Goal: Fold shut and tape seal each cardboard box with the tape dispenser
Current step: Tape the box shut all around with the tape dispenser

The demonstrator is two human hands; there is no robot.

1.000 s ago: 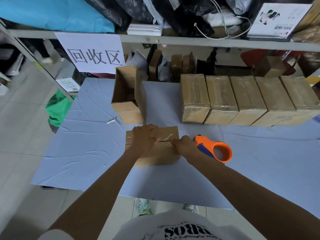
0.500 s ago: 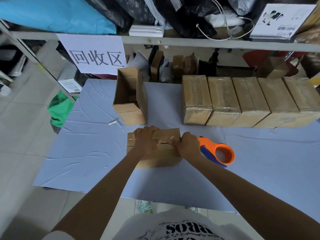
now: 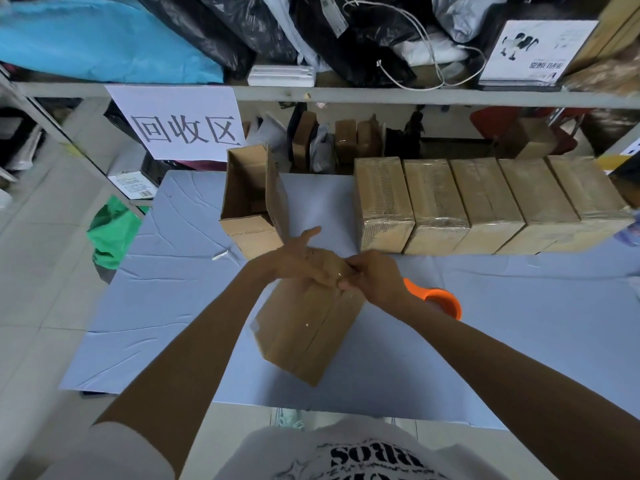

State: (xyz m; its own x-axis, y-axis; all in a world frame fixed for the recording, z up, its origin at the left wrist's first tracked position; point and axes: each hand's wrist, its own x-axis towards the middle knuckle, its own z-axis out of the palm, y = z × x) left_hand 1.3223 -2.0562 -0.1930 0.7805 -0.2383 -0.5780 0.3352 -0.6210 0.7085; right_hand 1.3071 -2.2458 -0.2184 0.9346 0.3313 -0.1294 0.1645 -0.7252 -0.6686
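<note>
Box [image 3: 304, 327] tilted up at frame centre: left hand [image 3: 298, 259] gripped its top end, thumb splayed; right hand [image 3: 375, 277] pinched it with curled fingers, tape dispenser [image 3: 440, 299] just right.

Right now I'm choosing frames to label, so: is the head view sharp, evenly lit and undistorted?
Head view: light soft and even, no hard shadows; head view: left hand, right hand and the cardboard box they hold slightly motion-blurred; head view: wide-angle distortion splays the row of sealed boxes, whose tape shows mild sheen; frame edges smeared.

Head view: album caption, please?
Left hand and right hand hold a tilted box at the table, tape dispenser beside.
</note>
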